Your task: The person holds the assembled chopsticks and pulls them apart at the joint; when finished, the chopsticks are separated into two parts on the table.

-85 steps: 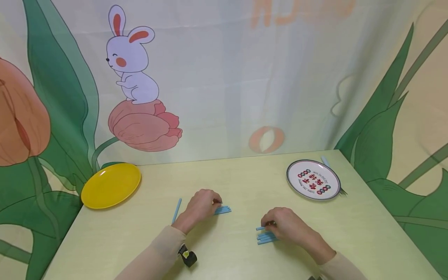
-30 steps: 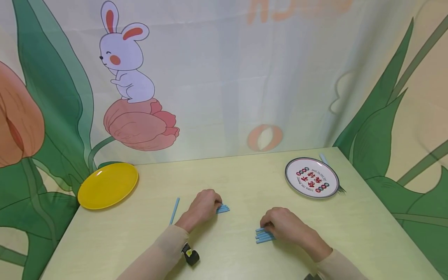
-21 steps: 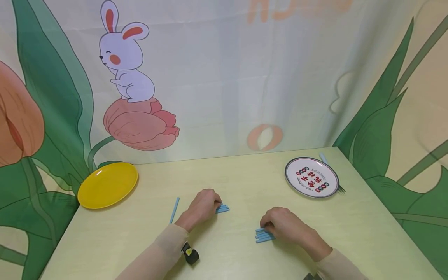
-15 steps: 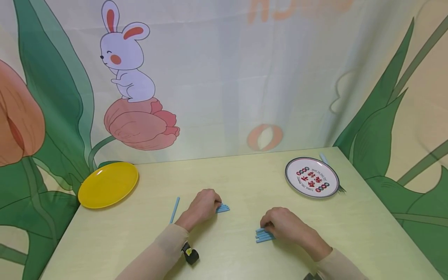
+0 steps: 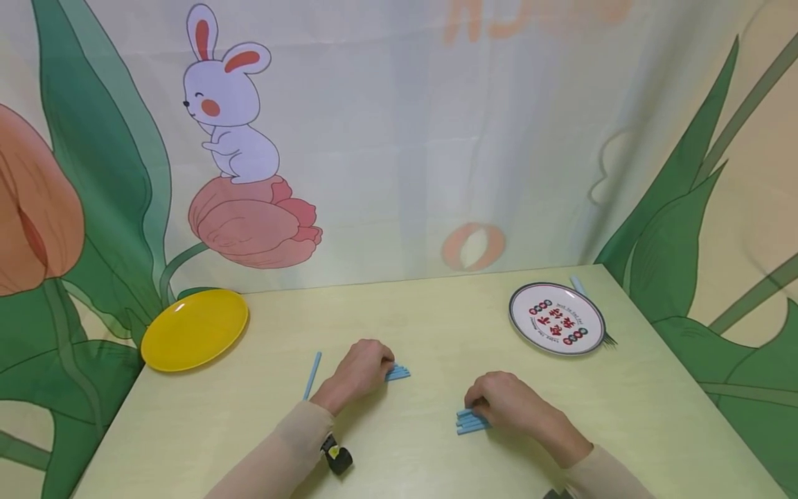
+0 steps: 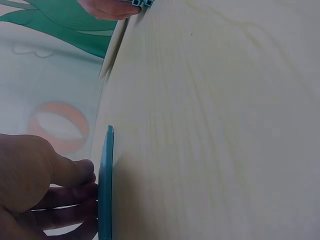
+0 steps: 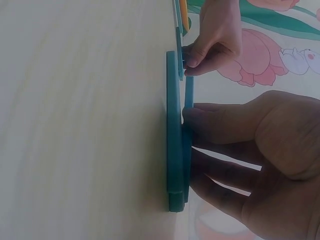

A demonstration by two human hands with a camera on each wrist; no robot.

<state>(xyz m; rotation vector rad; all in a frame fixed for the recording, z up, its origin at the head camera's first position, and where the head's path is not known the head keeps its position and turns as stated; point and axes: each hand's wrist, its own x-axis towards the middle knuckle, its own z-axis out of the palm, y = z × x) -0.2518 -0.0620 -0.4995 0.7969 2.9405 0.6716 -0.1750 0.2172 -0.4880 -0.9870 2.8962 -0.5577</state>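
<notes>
Several blue sticks lie in two groups on the table. In the head view my left hand (image 5: pixel 361 364) bends over the left group of blue sticks (image 5: pixel 399 373), fingertips and thumb at their near end. The left wrist view shows its fingertips meeting a blue stick (image 6: pixel 105 185). Lower right, my right hand (image 5: pixel 508 398) covers part of the other group of blue sticks (image 5: pixel 472 421), which lie roughly side by side. In the right wrist view, thumb and fingers pinch the upper, thinner blue stick (image 7: pixel 187 160), against a thicker blue stick (image 7: pixel 173 125).
A lone blue stick (image 5: pixel 313 374) lies left of my left forearm. The yellow plate (image 5: pixel 196 329) sits at the back left, a white patterned plate (image 5: pixel 526 326) at the back right. A fork's pale blue handle (image 5: pixel 578 284) shows behind it. A printed curtain (image 5: pixel 386 159) hangs behind the table.
The blue stick in my right hand, set apart from its group 2.8 s ago, now lies close against the others. My left fingers are slightly lower on their sticks. Recent frames hardly differ.
</notes>
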